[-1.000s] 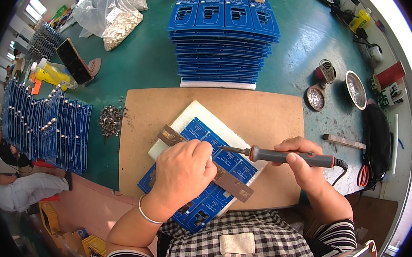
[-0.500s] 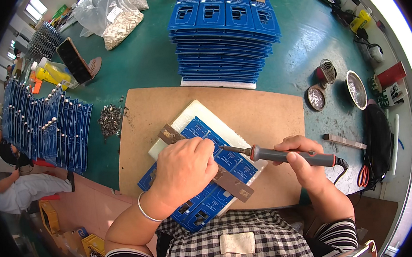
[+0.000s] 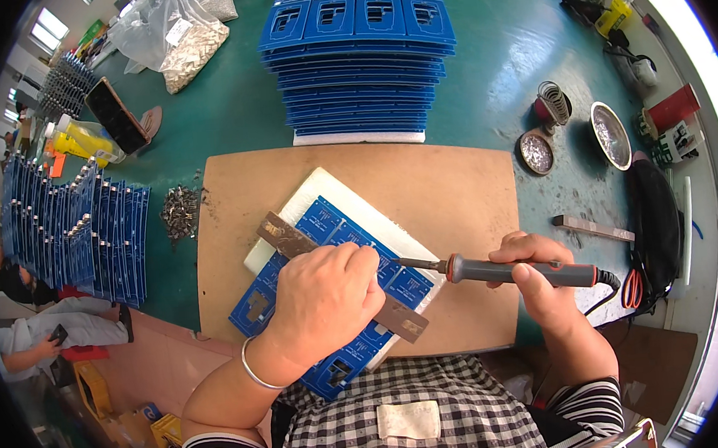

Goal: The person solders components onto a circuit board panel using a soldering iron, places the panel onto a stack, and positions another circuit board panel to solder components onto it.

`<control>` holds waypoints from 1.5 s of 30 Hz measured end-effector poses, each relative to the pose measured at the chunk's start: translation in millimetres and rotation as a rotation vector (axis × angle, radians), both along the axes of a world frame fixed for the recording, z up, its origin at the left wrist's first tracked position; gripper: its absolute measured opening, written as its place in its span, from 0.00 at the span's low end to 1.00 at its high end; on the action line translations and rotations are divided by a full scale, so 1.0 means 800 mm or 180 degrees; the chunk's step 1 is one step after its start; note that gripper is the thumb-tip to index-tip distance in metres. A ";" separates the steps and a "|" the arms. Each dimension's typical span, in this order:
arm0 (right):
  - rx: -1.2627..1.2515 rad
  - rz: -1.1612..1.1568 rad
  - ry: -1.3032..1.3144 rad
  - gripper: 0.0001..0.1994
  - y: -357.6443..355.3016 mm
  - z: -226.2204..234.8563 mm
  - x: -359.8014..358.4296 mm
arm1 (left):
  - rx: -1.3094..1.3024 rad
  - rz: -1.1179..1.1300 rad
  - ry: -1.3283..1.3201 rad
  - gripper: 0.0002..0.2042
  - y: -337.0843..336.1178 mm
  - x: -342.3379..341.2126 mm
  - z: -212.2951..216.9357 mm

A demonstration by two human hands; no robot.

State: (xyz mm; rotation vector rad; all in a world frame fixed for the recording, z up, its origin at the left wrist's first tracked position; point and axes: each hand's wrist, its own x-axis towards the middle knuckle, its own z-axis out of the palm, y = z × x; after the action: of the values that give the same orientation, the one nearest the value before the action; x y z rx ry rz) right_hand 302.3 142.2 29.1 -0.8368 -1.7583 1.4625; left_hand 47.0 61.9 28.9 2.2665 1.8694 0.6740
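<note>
Left hand (image 3: 324, 297) lies knuckles-up on the blue circuit board (image 3: 326, 226), fingers curled together, pressing down on a flat metal bar (image 3: 287, 239) that crosses the board diagonally; can't tell if the fingertips pinch anything underneath. Right hand (image 3: 537, 274) has fingers clamped around the soldering iron (image 3: 512, 270) handle, tip pointing at the left fingertips, just above the board. Board sits on a white pad (image 3: 315, 187) on a brown work board (image 3: 440, 193), on the green tabletop (image 3: 498, 73). Beyond the fingers: stack of blue boards (image 3: 360, 66). Right of the iron hand: solder spool (image 3: 552, 104), two small metal dishes (image 3: 611, 133). Left: pile of small metal parts (image 3: 180, 211).
</note>
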 end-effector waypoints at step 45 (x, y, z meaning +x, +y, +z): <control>0.0161 0.0250 -0.0045 0.10 0.000 0.003 0.004 | -0.0015 0.0496 -0.0721 0.04 -0.025 -0.021 0.011</control>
State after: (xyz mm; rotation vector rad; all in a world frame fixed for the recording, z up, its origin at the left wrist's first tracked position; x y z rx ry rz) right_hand 305.2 142.6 31.6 -0.7616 -1.8496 1.4591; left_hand 30.6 41.8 37.7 1.9605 1.9452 0.9052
